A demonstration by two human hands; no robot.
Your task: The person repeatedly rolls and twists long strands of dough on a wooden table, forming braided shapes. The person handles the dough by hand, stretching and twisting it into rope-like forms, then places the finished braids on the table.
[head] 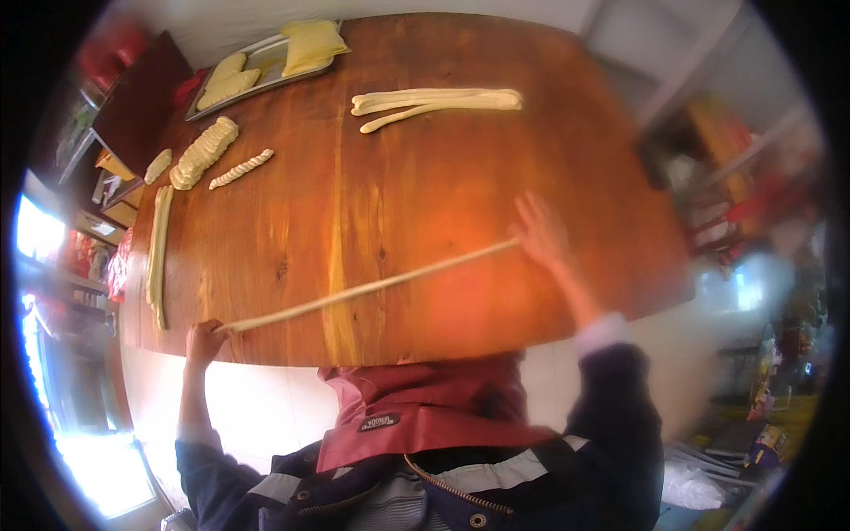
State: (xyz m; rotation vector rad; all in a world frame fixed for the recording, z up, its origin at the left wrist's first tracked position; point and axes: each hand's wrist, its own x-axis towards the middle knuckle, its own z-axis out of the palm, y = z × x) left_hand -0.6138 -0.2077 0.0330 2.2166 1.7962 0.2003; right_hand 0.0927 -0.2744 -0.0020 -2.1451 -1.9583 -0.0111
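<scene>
A long, thin dough rope (pixel 375 286) stretches slantwise over the wooden table (pixel 425 199), rising from near the front left edge toward the right. Its left end disappears into my left hand (pixel 206 342), whose fingers are closed around it at the table's edge. At the other end, my right hand (pixel 543 232) lies over the rope's tip with fingers stretched out. The palm and thumb side hide that tip. Farther back are several folded dough strands (pixel 438 103), apart from both hands.
On the left lie long dough strands (pixel 159 255), a row of dough pieces (pixel 204 152), a twisted dough stick (pixel 241 169) and a small dough piece (pixel 158 166). A metal tray (pixel 265 86) at the back left holds dough slabs (pixel 229 81) and a yellow-wrapped block (pixel 312 46).
</scene>
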